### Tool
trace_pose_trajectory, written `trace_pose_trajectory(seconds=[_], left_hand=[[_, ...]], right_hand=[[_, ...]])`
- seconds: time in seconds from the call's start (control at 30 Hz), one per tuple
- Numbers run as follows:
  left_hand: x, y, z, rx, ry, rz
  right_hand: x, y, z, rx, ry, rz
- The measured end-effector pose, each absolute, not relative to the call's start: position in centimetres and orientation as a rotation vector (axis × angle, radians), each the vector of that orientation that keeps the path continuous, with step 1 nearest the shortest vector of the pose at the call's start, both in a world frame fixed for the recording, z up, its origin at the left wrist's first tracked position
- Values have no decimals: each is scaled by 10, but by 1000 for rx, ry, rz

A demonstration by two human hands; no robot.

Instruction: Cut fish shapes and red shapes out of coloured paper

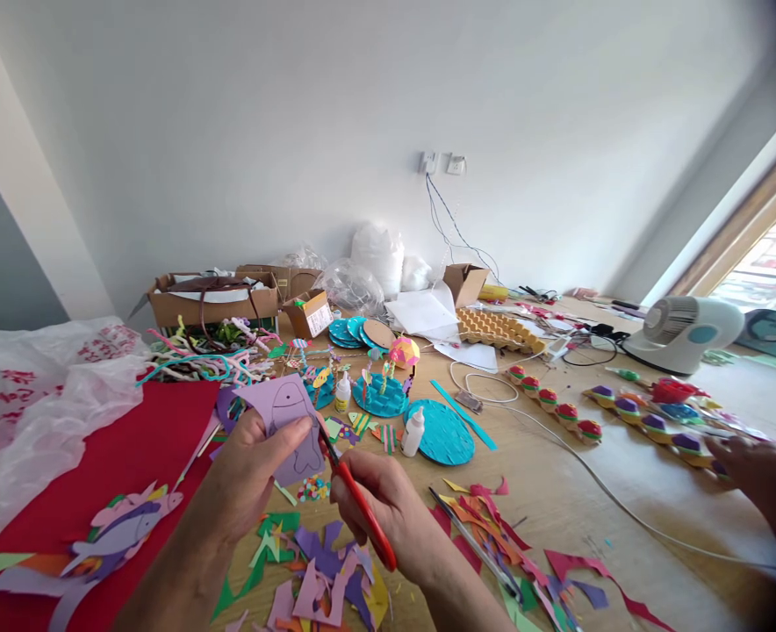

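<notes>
My left hand (253, 456) pinches a sheet of light purple paper (289, 399) with a fish outline drawn on it. Red-handled scissors (360, 509) are gripped in my right hand (381, 500), their blades at the right edge of the paper. Below the hands lie purple, pink and green paper scraps (335, 566). Cut-out paper fish (125, 531) are piled on a red sheet (108, 456) at the left. Just beyond my hands are a white glue bottle (413, 433) and a blue painted disc (444, 432).
Another person's hand (750, 465) reaches in at the right, beside a row of small purple-topped craft pieces (655, 426). A white cable (599, 478) crosses the table. A white fan (684, 333), an egg tray (497, 327) and a cardboard box (210, 303) stand farther back. Tweezers (477, 540) lie near the scraps.
</notes>
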State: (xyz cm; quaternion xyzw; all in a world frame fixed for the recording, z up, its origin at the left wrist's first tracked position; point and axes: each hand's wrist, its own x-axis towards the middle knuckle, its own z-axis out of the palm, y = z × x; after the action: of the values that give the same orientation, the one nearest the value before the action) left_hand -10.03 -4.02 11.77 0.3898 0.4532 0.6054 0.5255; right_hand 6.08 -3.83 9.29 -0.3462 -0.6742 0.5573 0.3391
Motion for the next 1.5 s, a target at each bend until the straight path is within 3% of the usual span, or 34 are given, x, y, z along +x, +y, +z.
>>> trace_pose_trajectory(seconds=[1.5], left_hand=[[-104, -44, 126, 1082, 1090, 1336]], right_hand=[[66, -36, 91, -889, -1867, 1396]])
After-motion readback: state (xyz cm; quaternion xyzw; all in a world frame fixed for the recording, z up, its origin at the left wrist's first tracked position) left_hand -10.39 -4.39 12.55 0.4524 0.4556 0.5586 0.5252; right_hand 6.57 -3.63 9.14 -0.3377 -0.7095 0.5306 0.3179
